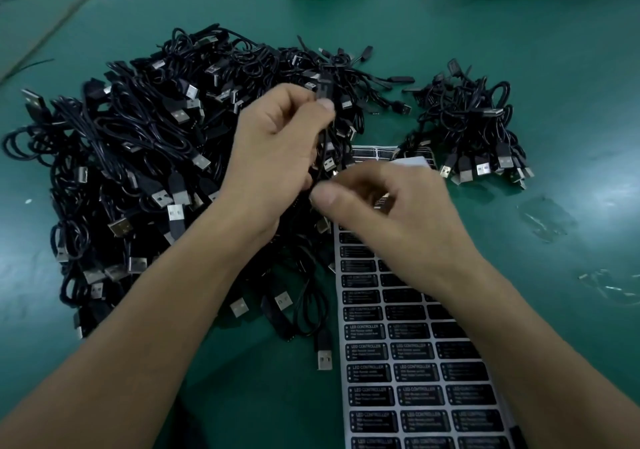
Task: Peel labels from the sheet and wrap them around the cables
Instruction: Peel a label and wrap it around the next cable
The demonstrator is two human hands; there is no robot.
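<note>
My left grip (277,147) pinches a thin black cable (322,147) upright; my right grip (391,206) curls beside it over the white sheet of black labels (398,362), too blurred for me to tell its hold

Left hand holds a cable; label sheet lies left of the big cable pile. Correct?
No: head view shows the label sheet lying right of the big cable pile, not left. The left hand does hold a cable.

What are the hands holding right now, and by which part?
The left hand pinches a black cable near its upper end. The right hand pinches the same cable lower down; blur hides whether a label is there.
</note>
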